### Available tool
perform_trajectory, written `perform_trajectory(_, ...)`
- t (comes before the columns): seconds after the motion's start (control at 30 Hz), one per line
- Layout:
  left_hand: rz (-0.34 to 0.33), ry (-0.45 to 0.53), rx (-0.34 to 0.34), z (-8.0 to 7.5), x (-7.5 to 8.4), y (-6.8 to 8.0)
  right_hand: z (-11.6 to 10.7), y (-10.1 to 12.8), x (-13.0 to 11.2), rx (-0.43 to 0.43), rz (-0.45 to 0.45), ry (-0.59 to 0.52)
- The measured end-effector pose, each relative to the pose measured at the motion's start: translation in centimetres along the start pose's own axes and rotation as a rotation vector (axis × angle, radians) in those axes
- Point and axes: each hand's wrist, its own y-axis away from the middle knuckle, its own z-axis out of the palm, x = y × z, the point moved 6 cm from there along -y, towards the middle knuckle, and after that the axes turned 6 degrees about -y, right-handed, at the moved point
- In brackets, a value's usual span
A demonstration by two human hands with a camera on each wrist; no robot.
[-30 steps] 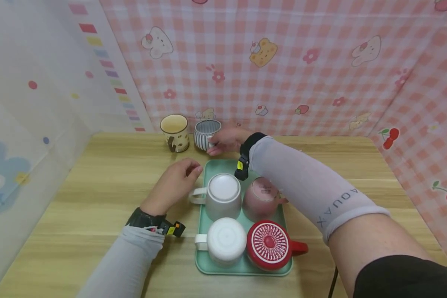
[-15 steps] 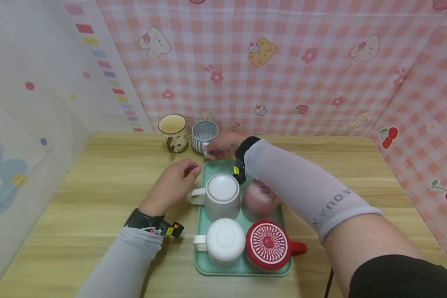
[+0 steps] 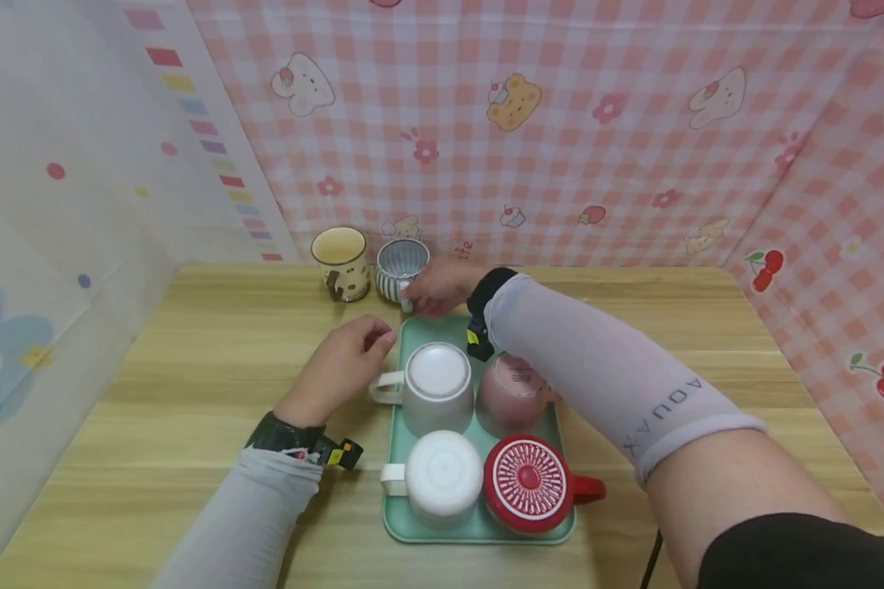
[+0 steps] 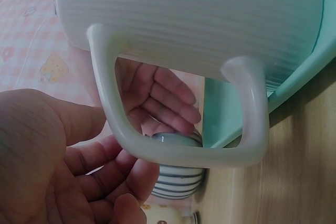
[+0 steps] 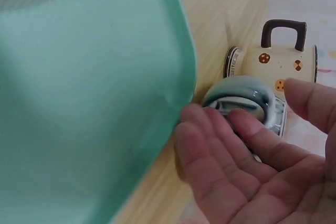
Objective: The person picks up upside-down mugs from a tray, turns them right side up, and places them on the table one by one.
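Note:
In the head view my right hand [image 3: 444,286] reaches to the back of the table. Its fingertips are at the handle of a grey-and-white striped cup [image 3: 389,283], which stands mouth up. The right wrist view shows the fingers [image 5: 212,153] nearly straight beside the handle, with the thumb [image 5: 310,98] held apart. My left hand [image 3: 331,368] is loosely curled with nothing in it, left of the green tray [image 3: 423,329]. Close to it is the handle of an upside-down off-white mug [image 3: 438,409], ribbed in the left wrist view. A yellow mug [image 3: 352,281] with a brown handle stands left of the striped cup.
Also upside down on the tray are a pink mug [image 3: 504,405], a white mug [image 3: 444,483] and a red mug [image 3: 529,474], whose handle juts past the right rim. A checked cloth [image 3: 560,164] hangs behind the wooden table [image 3: 191,393].
The striped cup has turned and shifted slightly, its handle now towards the front. My right hand moved a little left and nearer with it. The left hand stays put.

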Motion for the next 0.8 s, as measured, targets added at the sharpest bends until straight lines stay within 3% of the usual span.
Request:
perform_trajectory(0.17, -0.006, -0.003, -0.010, 0.1, 0.0, 0.0, -0.4, 1.0, -0.5, 0.007, -0.057, 0.174)
perform_trajectory(0.37, -0.004, -0.009, -0.006, 0.2, -0.1, 0.0, -1.9, 3.3, -2.1, 0.090, -0.225, 0.415)
perform_trajectory(0.57, -0.013, -0.010, -0.013, 0.3, 0.0, 0.0, -3.3, 6.5, -2.6, 0.128, -0.363, 0.440)
perform_trajectory(0.8, -0.022, -0.007, -0.019, 0.5, 0.1, 0.0, -4.8, 10.6, 0.1, 0.202, -0.408, 0.515)
